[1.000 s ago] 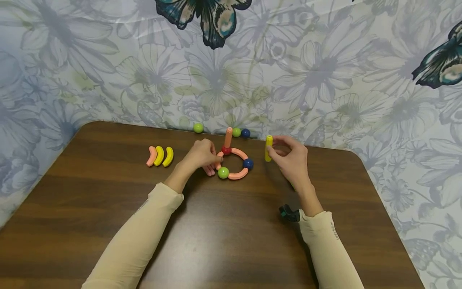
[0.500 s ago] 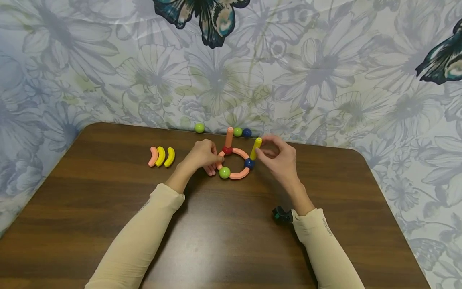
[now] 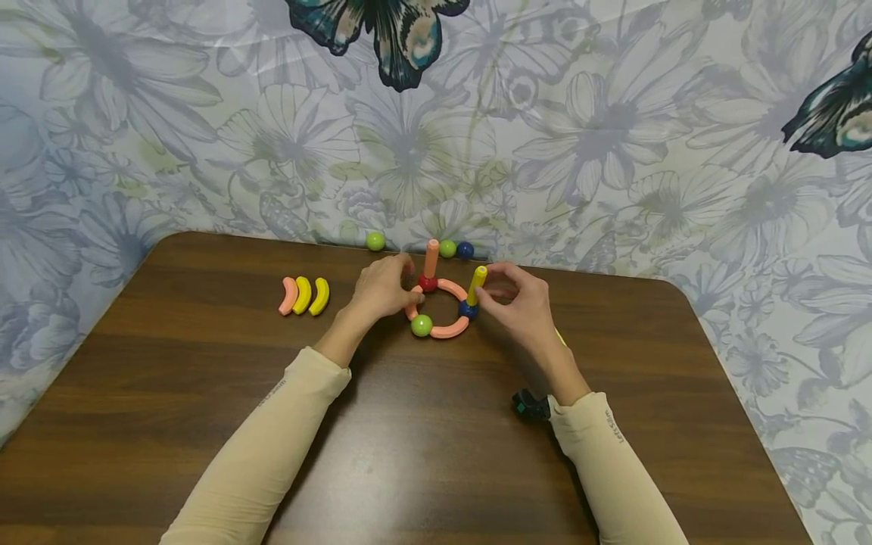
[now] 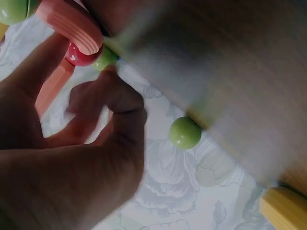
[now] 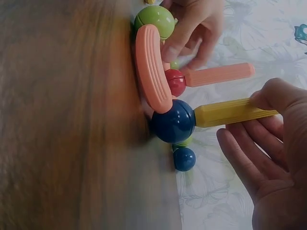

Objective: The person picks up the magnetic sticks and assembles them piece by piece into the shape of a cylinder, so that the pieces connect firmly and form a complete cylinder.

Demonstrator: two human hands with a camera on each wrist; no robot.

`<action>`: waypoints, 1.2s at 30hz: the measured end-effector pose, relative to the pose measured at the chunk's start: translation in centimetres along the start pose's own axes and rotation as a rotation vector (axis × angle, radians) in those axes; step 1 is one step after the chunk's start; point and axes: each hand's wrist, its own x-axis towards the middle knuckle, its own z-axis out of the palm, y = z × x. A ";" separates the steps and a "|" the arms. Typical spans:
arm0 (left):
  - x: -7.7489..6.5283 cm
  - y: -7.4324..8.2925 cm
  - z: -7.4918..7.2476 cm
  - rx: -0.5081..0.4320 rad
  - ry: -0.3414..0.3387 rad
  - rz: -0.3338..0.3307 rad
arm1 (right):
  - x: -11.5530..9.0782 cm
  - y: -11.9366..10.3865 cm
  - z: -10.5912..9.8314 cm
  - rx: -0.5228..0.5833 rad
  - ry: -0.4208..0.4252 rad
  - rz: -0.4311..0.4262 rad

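Note:
On the table lies a ring of pink curved magnetic sticks [image 3: 447, 331] joined by a green ball [image 3: 421, 325], a red ball [image 3: 428, 283] and a blue ball [image 3: 468, 309]. A straight pink stick [image 3: 431, 259] stands upright on the red ball. My right hand [image 3: 521, 306] pinches a straight yellow stick [image 3: 478, 286] between thumb and fingers; its lower end meets the blue ball in the right wrist view. My left hand [image 3: 381, 288] is at the ring's left side, thumb at the left curved stick, other fingers lifted off it and blurred in the left wrist view.
Left of the ring lie a pink curved stick [image 3: 288, 296] and two yellow curved sticks [image 3: 319, 297]. Along the table's back edge sit a green ball [image 3: 375, 241], another green ball [image 3: 446, 249] and a blue ball [image 3: 465, 250]. A flowered cloth [image 3: 599, 136] hangs behind.
My right hand has carried the yellow stick left and set its lower end on the ring's blue ball. My left hand's fingers have lifted from the left curved stick.

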 end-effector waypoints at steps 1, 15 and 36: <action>0.0 0.0 0.0 0.005 0.018 0.032 | 0.0 0.1 0.0 -0.002 -0.003 0.005; 0.0 -0.4 -0.1 -0.185 -0.049 0.045 | -0.8 3.9 -1.6 -0.069 -0.061 0.078; 0.1 -0.7 -0.2 -0.133 -0.111 -0.038 | -5.5 5.4 -9.6 -0.637 -0.186 0.286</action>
